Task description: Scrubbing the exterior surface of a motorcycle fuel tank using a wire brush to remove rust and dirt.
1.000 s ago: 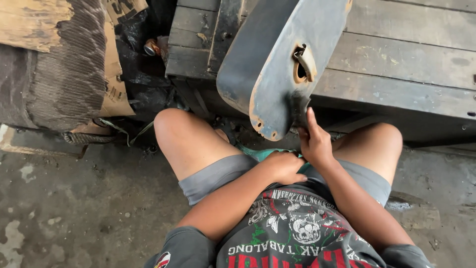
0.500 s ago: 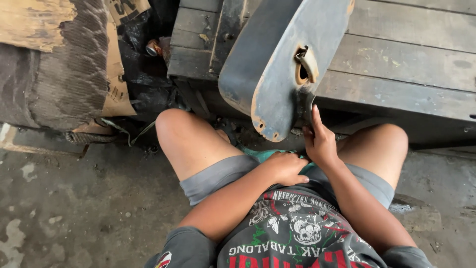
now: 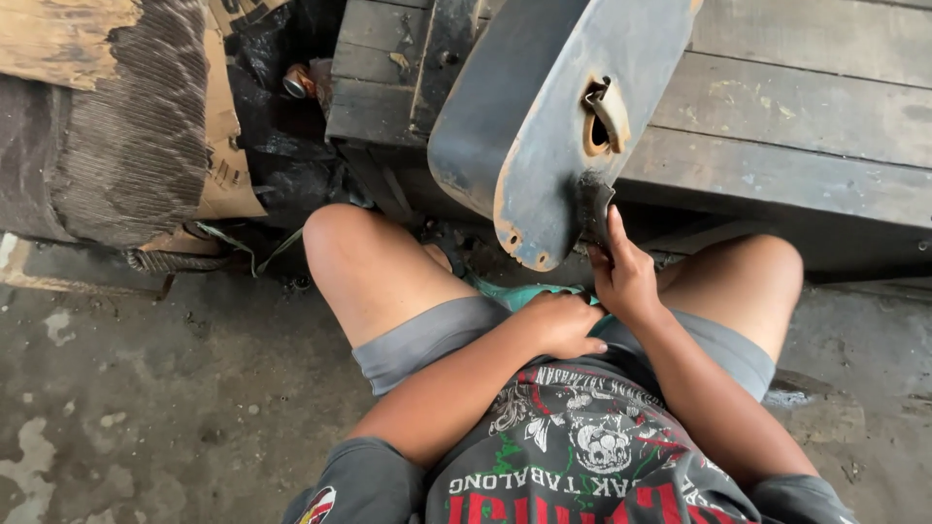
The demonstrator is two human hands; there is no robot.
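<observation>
Platform: we sit facing the long grey weathered wooden plank platform [image 3: 777, 107], whose front edge runs across the view just beyond our knees.
Panel: the large dark blue-grey curved metal panel with worn, rusty edges [image 3: 544, 126] leans against that platform, its rounded lower tip hanging between our 2 knees; a tan-rimmed oval hole with a small latch [image 3: 602, 121] sits near its right edge.
Step in hand: we judge that we are working on the panel's lower right edge, rubbing or scraping it.
Right hand: our right hand [image 3: 626, 277] pinches a small dark pad-like piece [image 3: 594, 209] flat against that edge; what the piece is we cannot tell.
Left hand: our left hand [image 3: 563, 320] rests in a loose fist on our lap, on a bit of teal cloth [image 3: 529, 293].
Next move: it calls for steady pressure along the narrow rim.
Room: tight between knees and platform; open concrete floor [image 3: 146, 408] to our left.
</observation>
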